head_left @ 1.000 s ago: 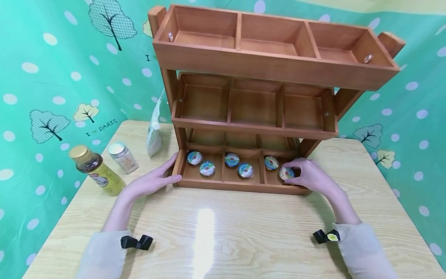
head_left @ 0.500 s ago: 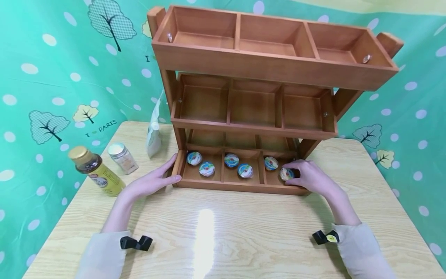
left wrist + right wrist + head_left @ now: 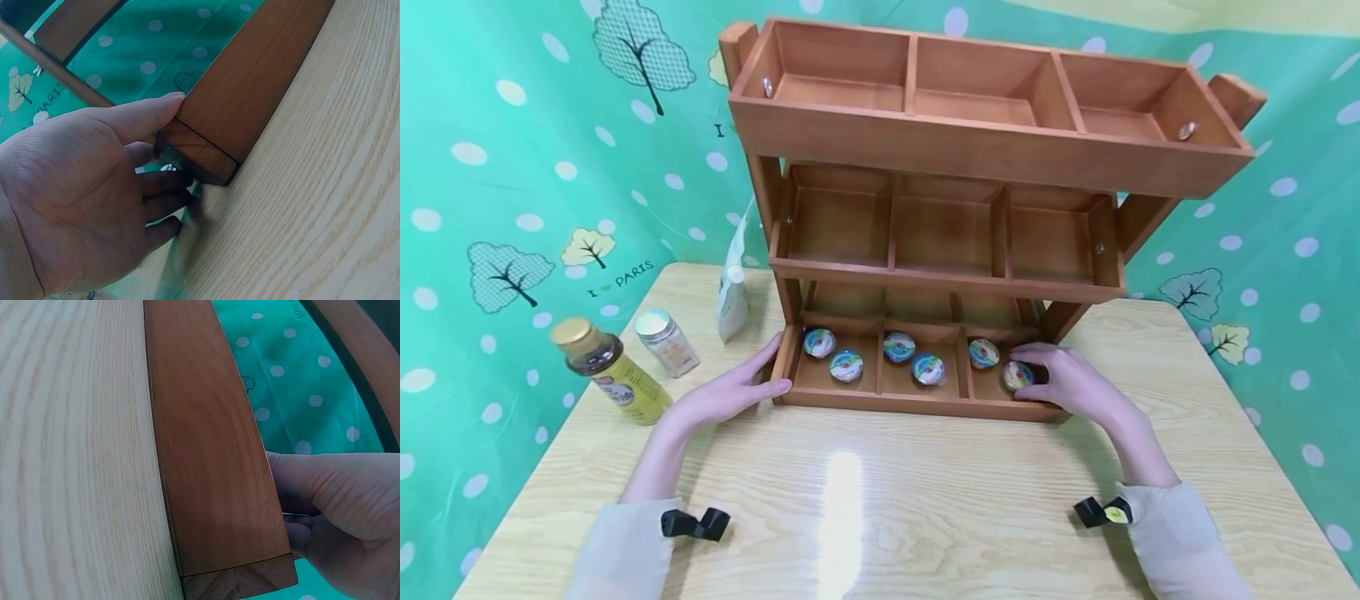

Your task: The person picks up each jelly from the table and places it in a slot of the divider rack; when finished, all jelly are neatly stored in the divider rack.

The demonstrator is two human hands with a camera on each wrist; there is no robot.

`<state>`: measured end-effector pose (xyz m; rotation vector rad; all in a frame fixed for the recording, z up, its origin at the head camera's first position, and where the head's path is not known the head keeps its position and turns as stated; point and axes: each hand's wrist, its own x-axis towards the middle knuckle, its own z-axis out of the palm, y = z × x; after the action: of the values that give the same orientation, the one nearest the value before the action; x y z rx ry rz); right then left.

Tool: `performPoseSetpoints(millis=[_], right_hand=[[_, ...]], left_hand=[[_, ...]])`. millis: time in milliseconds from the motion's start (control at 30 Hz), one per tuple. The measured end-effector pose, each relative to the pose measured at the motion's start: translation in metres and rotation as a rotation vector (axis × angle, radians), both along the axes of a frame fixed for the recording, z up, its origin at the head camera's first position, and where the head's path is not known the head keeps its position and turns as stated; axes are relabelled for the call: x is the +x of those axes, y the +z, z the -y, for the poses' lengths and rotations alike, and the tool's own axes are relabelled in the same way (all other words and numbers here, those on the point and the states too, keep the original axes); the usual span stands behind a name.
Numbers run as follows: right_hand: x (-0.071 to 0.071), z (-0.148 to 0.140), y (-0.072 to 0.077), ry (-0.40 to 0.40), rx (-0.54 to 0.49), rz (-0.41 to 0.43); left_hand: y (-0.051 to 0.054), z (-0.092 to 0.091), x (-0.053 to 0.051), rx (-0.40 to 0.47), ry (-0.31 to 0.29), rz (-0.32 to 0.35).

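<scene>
A three-tier brown wooden rack [image 3: 985,157] stands on the table. In its bottom tier, each of the three compartments holds two small jelly cups with printed foil lids, such as the cup [image 3: 846,365] on the left and another cup [image 3: 928,368] in the middle. My right hand [image 3: 1067,379] pinches the front cup [image 3: 1018,376] in the right compartment between thumb and fingers; the front board [image 3: 215,444] hides this cup in the right wrist view. With extended fingers, my left hand [image 3: 733,392] touches the left end of the bottom tier, its thumb [image 3: 147,119] at the front corner.
Left of the rack are a yellow-labelled bottle [image 3: 617,375] with a gold cap, a small clear jar [image 3: 667,342] with a pale lid, and an upright white-green packet [image 3: 732,287]. A green patterned cloth [image 3: 512,192] hangs behind the wooden table [image 3: 970,500].
The view shifts very slightly. Both hands keep their places, the right at the same cup and the left at the rack's end.
</scene>
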<state>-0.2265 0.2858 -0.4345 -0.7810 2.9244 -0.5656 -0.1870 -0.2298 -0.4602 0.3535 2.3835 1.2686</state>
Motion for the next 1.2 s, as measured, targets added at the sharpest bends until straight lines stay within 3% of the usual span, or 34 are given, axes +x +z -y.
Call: performPoseSetpoints(millis=[633, 1200], right_hand=[[0.0009, -0.0043, 0.0032, -0.035, -0.094, 0.028], [-0.0006, -0.0032, 0.0039, -0.025, -0.107, 0.038]], left_hand=[[0.0007, -0.0008, 0.0027, -0.012, 0.003, 0.02], [-0.0009, 0.0002, 0.0014, -0.008, 0.002, 0.003]])
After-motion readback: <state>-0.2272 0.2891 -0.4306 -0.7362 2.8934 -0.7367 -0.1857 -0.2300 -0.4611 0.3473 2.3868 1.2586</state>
